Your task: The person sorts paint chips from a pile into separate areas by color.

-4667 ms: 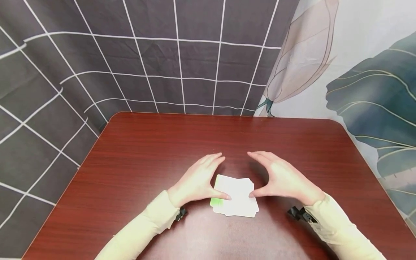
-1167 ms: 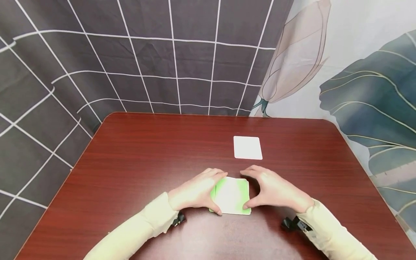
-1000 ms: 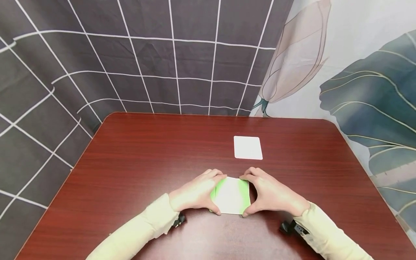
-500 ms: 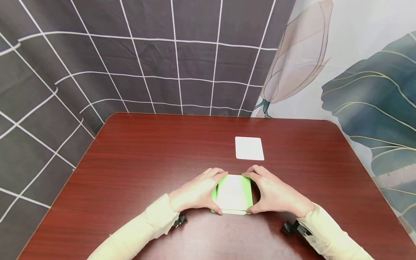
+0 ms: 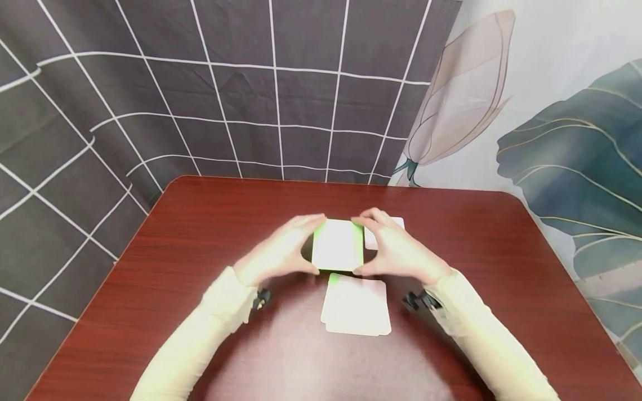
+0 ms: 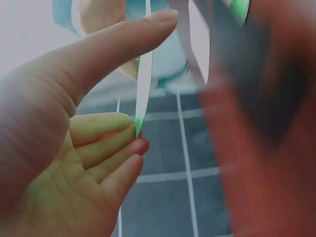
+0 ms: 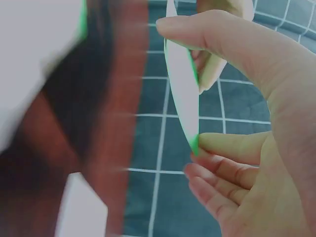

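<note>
A square white card with green edges point(image 5: 338, 245) is held in the air above the table, pinched at its left corners by my left hand point(image 5: 281, 248). My right hand point(image 5: 398, 245) pinches the right corners of the same card. In the left wrist view the card point(image 6: 144, 89) appears almost edge-on between thumb and fingers. The right wrist view shows the card point(image 7: 182, 89) curving slightly. Nearer to me lies a loose stack of similar cards point(image 5: 357, 306), with a bit of green at its upper left. Partly behind my right hand, a white card point(image 5: 370, 239) lies on the table.
The reddish-brown wooden table point(image 5: 241, 223) runs back to a dark curtain with white grid lines point(image 5: 241, 94). A light curtain with a leaf print point(image 5: 577, 150) hangs at the right. Small dark wrist cameras sit under both cuffs.
One card first went from the stack to the back of the table. Since half a second ago, both hands have lifted another card off the stack and moved it forward and slightly left.
</note>
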Demonstrator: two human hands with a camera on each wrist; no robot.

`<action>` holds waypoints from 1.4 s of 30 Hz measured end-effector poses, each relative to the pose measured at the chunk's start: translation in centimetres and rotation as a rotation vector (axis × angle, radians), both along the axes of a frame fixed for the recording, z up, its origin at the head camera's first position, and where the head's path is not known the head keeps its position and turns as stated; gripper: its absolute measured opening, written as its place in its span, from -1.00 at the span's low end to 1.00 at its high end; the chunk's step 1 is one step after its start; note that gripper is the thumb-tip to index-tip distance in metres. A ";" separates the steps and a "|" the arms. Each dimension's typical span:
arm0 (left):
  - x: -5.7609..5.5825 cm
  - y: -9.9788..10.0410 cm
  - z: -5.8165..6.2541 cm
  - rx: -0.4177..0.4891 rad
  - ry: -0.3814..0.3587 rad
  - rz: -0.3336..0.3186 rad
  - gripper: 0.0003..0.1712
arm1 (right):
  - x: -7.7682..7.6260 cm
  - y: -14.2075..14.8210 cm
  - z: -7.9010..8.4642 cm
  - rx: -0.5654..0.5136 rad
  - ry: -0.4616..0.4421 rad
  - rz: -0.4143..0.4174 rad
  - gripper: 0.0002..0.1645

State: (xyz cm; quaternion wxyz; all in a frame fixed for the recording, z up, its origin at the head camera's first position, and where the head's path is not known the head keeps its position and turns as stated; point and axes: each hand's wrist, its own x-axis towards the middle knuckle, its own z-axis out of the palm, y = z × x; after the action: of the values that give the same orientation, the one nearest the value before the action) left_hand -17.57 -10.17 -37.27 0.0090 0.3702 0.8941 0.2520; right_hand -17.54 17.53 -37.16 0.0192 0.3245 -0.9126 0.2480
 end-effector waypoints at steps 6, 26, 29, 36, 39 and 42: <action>-4.2 -2.1 0.9 -0.032 -0.024 0.077 0.20 | -4.6 -3.3 0.5 -0.001 0.018 0.005 0.19; -7.7 -3.0 -3.4 -0.113 -0.277 0.120 0.15 | -9.0 -5.7 -4.5 0.148 -0.205 0.003 0.12; -7.7 -3.0 -3.4 -0.086 -0.267 0.130 0.18 | -8.9 -5.6 -4.2 0.128 -0.200 0.007 0.13; -6.1 -2.5 -1.3 0.139 -0.165 0.155 0.16 | -6.8 -4.2 -0.8 -0.012 -0.165 -0.065 0.12; -4.5 -1.9 -0.2 0.215 -0.110 0.124 0.15 | -5.2 -3.0 0.6 -0.010 -0.113 -0.097 0.13; -2.9 -1.2 0.0 0.254 -0.054 0.087 0.16 | -3.4 -1.7 1.4 0.007 -0.050 -0.099 0.14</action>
State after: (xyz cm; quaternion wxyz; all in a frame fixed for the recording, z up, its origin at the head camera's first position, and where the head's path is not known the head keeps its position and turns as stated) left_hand -20.44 -11.35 -37.27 -0.0249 0.3223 0.8697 0.3730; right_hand -20.98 15.81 -35.71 0.0072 0.2729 -0.9286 0.2515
